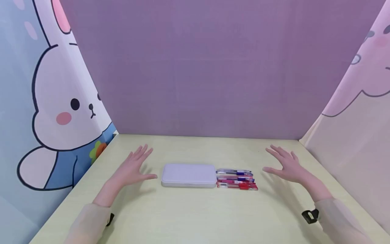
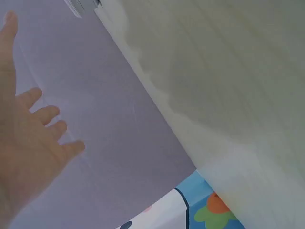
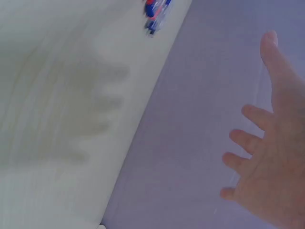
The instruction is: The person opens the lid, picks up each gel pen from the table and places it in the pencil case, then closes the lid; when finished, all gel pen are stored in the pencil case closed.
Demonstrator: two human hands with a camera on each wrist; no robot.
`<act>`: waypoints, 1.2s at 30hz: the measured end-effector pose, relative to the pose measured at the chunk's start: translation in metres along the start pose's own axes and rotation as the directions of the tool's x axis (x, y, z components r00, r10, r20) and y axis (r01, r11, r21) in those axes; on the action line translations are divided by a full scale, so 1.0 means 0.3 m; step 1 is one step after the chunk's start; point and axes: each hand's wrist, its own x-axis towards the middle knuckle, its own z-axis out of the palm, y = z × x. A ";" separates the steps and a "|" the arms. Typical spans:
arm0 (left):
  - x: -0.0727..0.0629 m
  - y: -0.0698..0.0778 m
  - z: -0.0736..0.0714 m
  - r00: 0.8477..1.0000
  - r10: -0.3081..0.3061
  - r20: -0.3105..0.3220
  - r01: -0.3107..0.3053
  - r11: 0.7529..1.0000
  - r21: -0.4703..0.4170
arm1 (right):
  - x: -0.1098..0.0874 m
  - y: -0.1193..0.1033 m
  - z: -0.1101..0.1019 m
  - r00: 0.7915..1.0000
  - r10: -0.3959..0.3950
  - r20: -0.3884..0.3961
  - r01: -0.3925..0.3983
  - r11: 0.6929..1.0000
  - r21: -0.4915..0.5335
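Fingers (image 1: 147, 155) loosely spread, left hand (image 1: 130, 171) near the pale case (image 1: 189, 174), right hand (image 1: 289, 168) near the pens (image 1: 236, 182)

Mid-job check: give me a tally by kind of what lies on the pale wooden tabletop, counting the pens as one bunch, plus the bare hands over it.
Pale lavender rectangular case: 1
Bunch of slim clear-plastic pens: 1 (packed too tightly for a sure pen count)
Bare hands: 2, left hand and right hand
Total: 4
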 end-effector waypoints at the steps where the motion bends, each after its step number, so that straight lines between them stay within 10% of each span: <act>1: 0.005 0.003 0.001 1.000 -0.005 0.009 0.005 0.999 -0.033 | 0.007 -0.008 -0.001 1.000 -0.010 -0.003 0.010 1.000 0.015; 13: 0.069 0.041 0.028 0.996 -0.002 0.093 0.029 0.956 -0.291 | 0.089 -0.136 0.025 0.992 -0.122 -0.019 0.123 0.983 0.133; 36: 0.088 0.074 0.083 0.983 0.024 0.179 0.047 0.925 -0.378 | 0.159 -0.404 0.177 0.961 -0.271 0.055 0.249 0.936 0.249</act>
